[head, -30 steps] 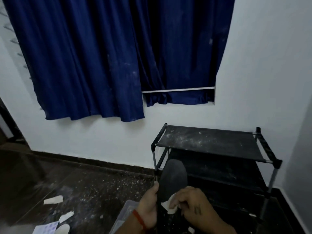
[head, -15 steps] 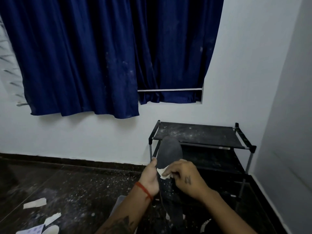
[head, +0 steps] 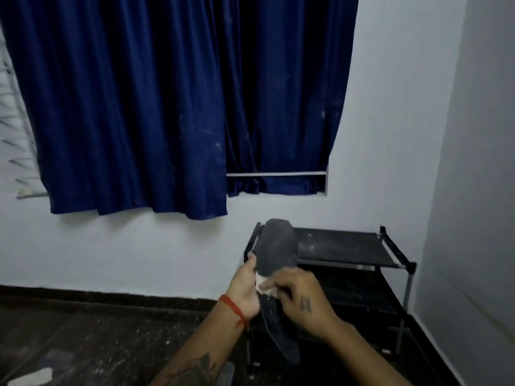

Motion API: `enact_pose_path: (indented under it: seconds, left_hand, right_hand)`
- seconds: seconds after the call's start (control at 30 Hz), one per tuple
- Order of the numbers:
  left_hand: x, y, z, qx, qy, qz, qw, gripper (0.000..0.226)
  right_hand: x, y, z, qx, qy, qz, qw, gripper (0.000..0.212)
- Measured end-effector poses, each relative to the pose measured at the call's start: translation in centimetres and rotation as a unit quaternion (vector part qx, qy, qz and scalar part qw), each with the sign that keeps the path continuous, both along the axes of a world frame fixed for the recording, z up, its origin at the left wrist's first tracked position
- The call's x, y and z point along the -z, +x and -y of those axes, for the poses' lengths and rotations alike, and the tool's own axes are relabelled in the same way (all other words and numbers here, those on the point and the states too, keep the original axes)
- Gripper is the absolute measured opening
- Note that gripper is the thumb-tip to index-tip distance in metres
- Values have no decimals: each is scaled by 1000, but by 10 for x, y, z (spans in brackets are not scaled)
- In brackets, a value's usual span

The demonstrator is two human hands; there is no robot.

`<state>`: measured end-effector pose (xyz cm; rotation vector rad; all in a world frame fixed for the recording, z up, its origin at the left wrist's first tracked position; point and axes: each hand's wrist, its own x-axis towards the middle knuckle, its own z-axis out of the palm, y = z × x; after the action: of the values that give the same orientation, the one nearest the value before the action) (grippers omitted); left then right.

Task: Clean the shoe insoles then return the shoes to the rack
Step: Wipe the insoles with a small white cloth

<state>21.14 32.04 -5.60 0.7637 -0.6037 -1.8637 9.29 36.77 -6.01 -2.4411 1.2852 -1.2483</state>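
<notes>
Both hands (head: 245, 288) (head: 301, 299) grip insole (head: 276, 252), fingers pinching tissue (head: 263, 284), before rack (head: 348, 246).

Both forearms are showing bare, no sleeves in view. The left hand (head: 245, 288) is wearing a red thread band (head: 233, 309) at the wrist, and a dark tattoo (head: 192, 369) is running along the left forearm at 6 o'clock. The right hand (head: 302, 299) is bearing a small dark marking (head: 305, 303) on its back.
</notes>
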Motion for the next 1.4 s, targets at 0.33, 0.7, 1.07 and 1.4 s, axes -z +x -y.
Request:
enact_pose_path:
  seconds: [0.33, 0.7, 1.07, 1.4]
  left_hand:
    - [-28, -5, -7, 59, -31, -4, 998, 76]
    - [-22, -5, -5, 25, -24, 75, 997, 66]
    - [-29, -13, 0, 16, -8, 118, 993, 65]
    - [-36, -32, 7, -4, 36, 106, 994, 66]
  right_hand:
    - [-12, -19, 31, 34, -60, 58, 996, 44]
    - [-4, -30, 3, -63, 15, -28, 998, 34]
    - [-5, -23, 15, -61, -11, 56, 997, 35]
    - [-9, -75, 47, -21, 19, 28, 999, 29]
